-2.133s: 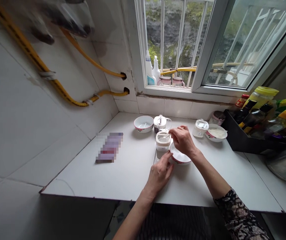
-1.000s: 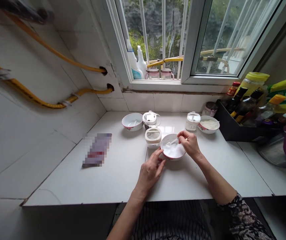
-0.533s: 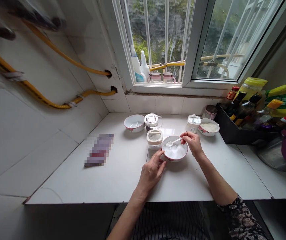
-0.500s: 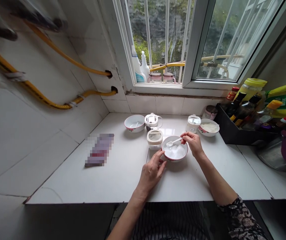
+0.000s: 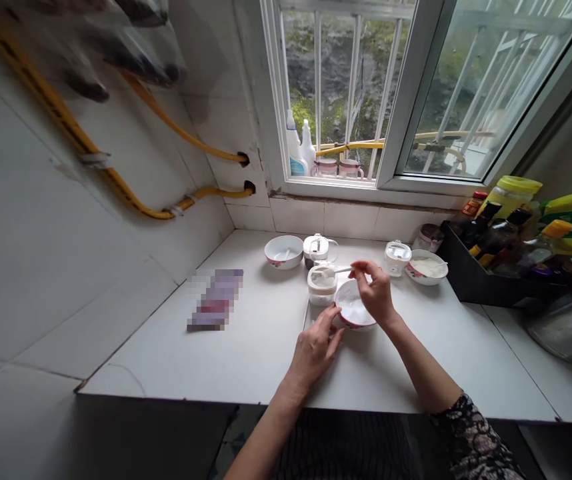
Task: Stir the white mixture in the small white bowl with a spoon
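My right hand point(image 5: 377, 293) is closed around the handle of a small white spoon point(image 5: 341, 270). The spoon's head is at the mouth of a seasoning jar point(image 5: 322, 297) with a cream rim; whether it dips inside I cannot tell. Just below and right of the jar stands a bowl point(image 5: 353, 307) holding white powder, partly hidden by my right hand. At the bowl's left side, my left hand point(image 5: 316, 353) grips its rim with bent fingers.
Behind stand a white bowl point(image 5: 284, 253) and a lidded jar point(image 5: 316, 251). Farther right are another jar point(image 5: 397, 259), a bowl of pale contents point(image 5: 427, 268) and a black box point(image 5: 486, 283) of bottles. A blurred-out flat item point(image 5: 216, 300) lies left.
My right hand has carried the spoon leftward from above the powder bowl to the jar's mouth. My left hand stays at the bowl's rim. The whole view has shifted slightly.
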Tool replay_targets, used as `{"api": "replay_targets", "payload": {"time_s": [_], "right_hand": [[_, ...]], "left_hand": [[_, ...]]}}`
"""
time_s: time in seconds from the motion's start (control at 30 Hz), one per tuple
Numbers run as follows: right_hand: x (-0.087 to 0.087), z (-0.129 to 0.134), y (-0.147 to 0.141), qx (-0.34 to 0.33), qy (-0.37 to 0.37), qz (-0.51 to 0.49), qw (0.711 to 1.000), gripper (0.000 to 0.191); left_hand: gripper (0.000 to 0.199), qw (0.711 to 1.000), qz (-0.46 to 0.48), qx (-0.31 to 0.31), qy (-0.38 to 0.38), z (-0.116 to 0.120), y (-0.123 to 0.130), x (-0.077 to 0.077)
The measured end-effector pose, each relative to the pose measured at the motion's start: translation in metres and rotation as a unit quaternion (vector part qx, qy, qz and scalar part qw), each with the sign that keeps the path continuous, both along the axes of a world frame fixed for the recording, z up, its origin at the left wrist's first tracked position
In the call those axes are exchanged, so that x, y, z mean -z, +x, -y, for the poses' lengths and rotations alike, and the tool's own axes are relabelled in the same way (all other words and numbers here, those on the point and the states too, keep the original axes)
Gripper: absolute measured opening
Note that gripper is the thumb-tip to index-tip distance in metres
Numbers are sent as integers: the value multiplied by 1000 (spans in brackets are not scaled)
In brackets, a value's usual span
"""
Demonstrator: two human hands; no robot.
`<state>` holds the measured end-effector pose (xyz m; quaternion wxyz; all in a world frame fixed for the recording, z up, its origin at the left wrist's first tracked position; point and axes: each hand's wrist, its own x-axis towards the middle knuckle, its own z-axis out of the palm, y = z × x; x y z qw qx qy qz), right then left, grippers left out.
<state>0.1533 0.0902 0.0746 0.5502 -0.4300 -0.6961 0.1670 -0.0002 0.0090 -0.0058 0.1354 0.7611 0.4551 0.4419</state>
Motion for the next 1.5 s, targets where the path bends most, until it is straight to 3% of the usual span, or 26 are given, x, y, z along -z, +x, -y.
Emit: {"api": "replay_targets", "payload": {"time_s": [0.1,0.2,0.37,0.53,0.87,1.27,1.5], "right_hand": [[3,4,-2,-20,121,150,981,18],[2,6,2,-4,159,163,974,19],[-4,8,22,51,74,73,993,15],[0,5,35,50,-5,86,995,16],[8,5,26,21,-25,146,989,17],[3,2,32,24,-138,8,990,15],[4,1,31,45,-127,39,990,15]], "left_hand": [[41,1000,-4,0,-1,0,0,-1],[40,1000,-5,-2,-2,0,0,-1],[40,1000,-1,4,8,1,-1,-2],[39,1000,-8,0,-2,2,-2,-3],[39,1000,-10,-9,-7,3,-2,-4],[38,1000,-10,-4,7,3,-3,-5],[37,1000,-13,-9,12,3,-2,-6]]}}
